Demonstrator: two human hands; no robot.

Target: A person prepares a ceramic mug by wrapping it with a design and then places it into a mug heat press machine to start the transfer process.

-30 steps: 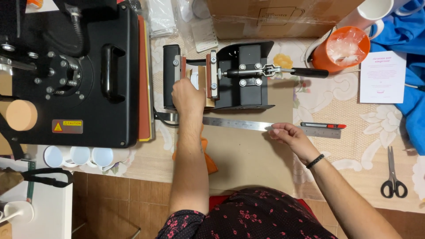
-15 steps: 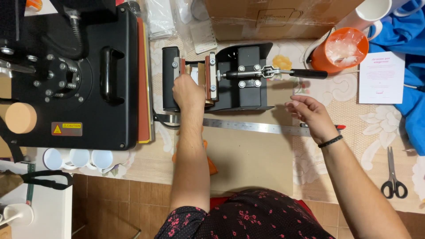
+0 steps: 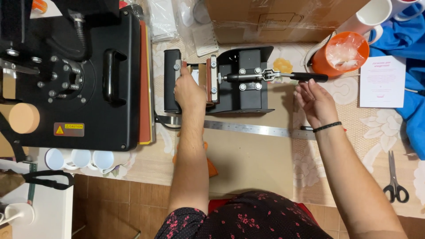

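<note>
- Nearest, a steel ruler (image 3: 261, 129) lies across the table, just below both hands.
- Right hand (image 3: 315, 102) hovers open, fingertips at the black lever handle (image 3: 309, 77).
- Left hand (image 3: 189, 92) is closed over something in the mug press (image 3: 230, 79); what, I cannot tell.

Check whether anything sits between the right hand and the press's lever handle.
Nothing visible does. The right hand hovers just under the black lever handle, fingertips almost at it. The steel ruler lies nearer the person, out of the path.
</note>
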